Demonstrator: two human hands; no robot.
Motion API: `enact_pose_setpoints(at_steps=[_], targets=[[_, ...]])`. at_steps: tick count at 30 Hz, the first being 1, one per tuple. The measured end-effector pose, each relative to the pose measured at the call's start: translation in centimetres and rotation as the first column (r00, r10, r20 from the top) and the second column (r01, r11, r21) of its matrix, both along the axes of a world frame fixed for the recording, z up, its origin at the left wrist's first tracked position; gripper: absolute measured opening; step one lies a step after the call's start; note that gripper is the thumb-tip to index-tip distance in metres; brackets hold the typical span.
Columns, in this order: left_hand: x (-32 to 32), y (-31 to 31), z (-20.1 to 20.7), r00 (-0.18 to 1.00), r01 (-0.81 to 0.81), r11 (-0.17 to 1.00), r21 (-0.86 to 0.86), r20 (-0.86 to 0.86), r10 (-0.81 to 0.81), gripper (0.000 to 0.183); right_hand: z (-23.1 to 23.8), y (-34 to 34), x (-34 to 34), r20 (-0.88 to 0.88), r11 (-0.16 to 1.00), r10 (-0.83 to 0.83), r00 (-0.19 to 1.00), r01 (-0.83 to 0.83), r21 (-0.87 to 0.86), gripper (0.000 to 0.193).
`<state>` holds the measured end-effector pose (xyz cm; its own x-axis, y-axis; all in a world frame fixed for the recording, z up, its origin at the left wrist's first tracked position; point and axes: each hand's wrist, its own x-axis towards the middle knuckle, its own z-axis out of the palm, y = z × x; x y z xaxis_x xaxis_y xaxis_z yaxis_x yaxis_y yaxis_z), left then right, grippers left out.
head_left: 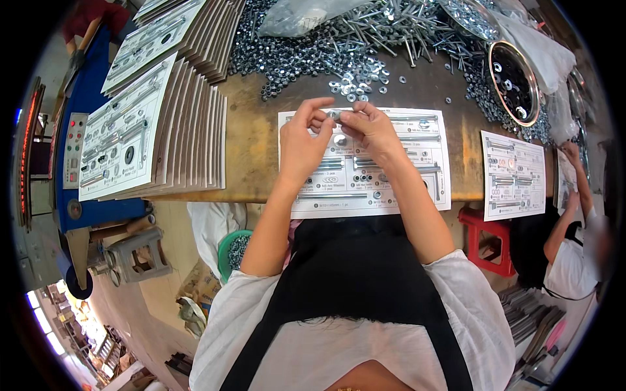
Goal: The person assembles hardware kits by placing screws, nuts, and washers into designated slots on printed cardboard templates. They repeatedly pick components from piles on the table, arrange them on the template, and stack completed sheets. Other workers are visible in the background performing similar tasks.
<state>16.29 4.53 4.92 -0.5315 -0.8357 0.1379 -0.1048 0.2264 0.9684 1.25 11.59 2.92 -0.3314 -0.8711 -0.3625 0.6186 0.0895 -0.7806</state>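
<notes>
Both my hands are raised over a white printed card (407,206) at the table's front edge. A small shiny washer (334,113) sits between my fingertips, partly covered. My left hand (304,142) touches it with curled fingers, the index finger stretched above it. My right hand (375,133) pinches it between thumb and fingers. On the card, long bolts (334,196), small nuts and washers lie over their printed outlines. My forearms and hands hide part of the card.
Loose nuts (280,65), washers (358,78) and bolts (398,29) are heaped behind the card. Stacked filled cards (189,130) stand at left. A round metal bowl (536,98) and another card (515,171) are at right, near a co-worker's arms (566,221).
</notes>
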Motion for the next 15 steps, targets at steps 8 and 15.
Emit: enact_pose_setpoints(at_steps=[8, 15], targets=[[0.5, 0.7, 0.3, 0.977, 0.071, 0.907, -0.416, 0.212, 0.021, 0.019, -1.2, 0.5, 1.0, -0.118, 1.000, 0.009, 0.993, -0.011, -0.013, 0.021], [4.3, 2.5, 0.0, 0.891, 0.318, 0.751, -0.579, 0.454, -0.027, 0.017, -1.2, 4.0, 1.8, -0.189, 0.984, 0.172, 0.967, -0.161, 0.073, 0.019]])
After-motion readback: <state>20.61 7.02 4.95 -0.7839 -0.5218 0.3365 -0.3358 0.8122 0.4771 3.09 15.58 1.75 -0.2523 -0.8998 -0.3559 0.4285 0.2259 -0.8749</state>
